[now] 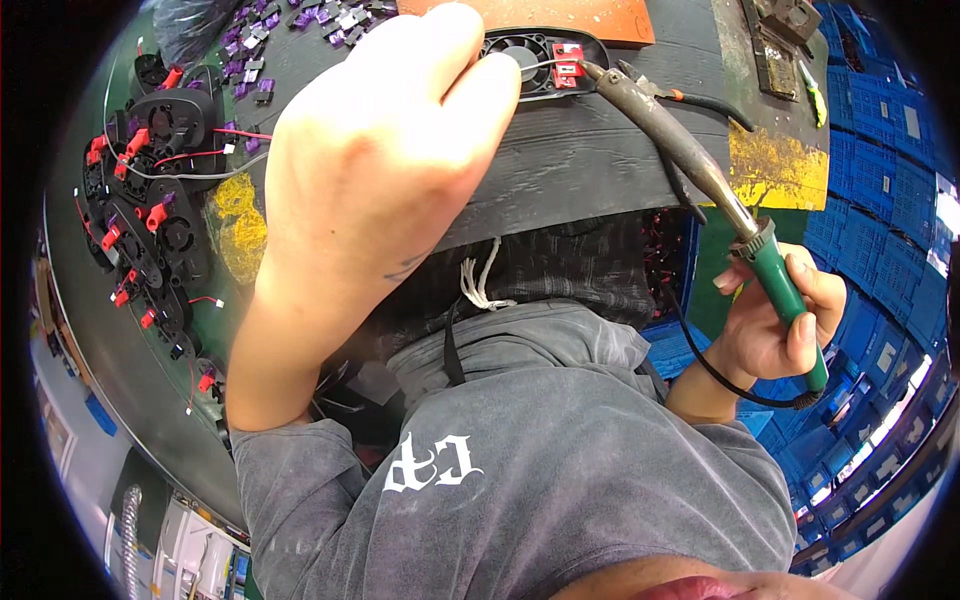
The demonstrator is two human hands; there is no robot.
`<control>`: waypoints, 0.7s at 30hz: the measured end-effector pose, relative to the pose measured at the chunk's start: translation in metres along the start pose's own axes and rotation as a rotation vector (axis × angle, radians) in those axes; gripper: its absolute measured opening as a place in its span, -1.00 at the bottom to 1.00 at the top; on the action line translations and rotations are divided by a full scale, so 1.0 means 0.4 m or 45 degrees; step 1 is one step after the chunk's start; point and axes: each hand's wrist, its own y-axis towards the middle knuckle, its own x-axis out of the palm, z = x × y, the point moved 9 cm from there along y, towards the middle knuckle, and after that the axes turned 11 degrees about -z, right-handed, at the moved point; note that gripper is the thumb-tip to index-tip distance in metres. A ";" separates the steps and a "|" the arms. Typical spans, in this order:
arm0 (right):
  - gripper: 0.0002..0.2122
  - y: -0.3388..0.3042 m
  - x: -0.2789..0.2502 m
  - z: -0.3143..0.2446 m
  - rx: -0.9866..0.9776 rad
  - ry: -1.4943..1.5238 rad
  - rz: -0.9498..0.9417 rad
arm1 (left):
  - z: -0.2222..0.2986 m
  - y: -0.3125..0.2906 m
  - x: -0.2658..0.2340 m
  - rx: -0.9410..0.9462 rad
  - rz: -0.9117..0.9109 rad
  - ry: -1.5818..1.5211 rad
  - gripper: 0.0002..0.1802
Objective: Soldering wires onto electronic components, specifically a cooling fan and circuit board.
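My right hand [775, 315] is wrapped round the green handle of a soldering iron [690, 150]. The iron slants up and left, and its tip meets a small red part [567, 68] in a black housing with a fan [522, 56]. My left hand [385, 140] is closed in a pinch at the left of the housing, covering part of it. Out of its fingers a thin grey solder wire [545, 64] reaches the red part near the iron's tip. The same kind of wire trails off to the left behind the hand.
Pliers [700, 99] with dark handles lie right of the housing. An orange-brown block [590, 18] is behind it. Black housings with red parts and leads [150, 200] crowd the left, near small purple-and-black pieces [245, 60]. Blue crates [880, 180] stack at right; the iron's black cord [695, 350] hangs below.
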 end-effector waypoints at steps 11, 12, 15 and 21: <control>-0.60 0.002 0.000 -0.003 -0.023 -0.011 -0.019 | 0.002 0.000 0.006 0.021 -0.008 0.024 -0.79; -0.60 0.000 -0.001 -0.003 -0.019 -0.002 -0.009 | -0.002 -0.003 0.011 0.021 -0.008 0.025 -0.79; -0.59 0.003 0.001 -0.004 -0.027 0.010 -0.024 | -0.019 -0.009 0.022 -0.021 -0.005 0.027 -0.80; -0.59 0.002 0.000 -0.010 -0.026 -0.013 -0.019 | -0.024 -0.011 0.013 -0.043 0.020 0.021 -0.80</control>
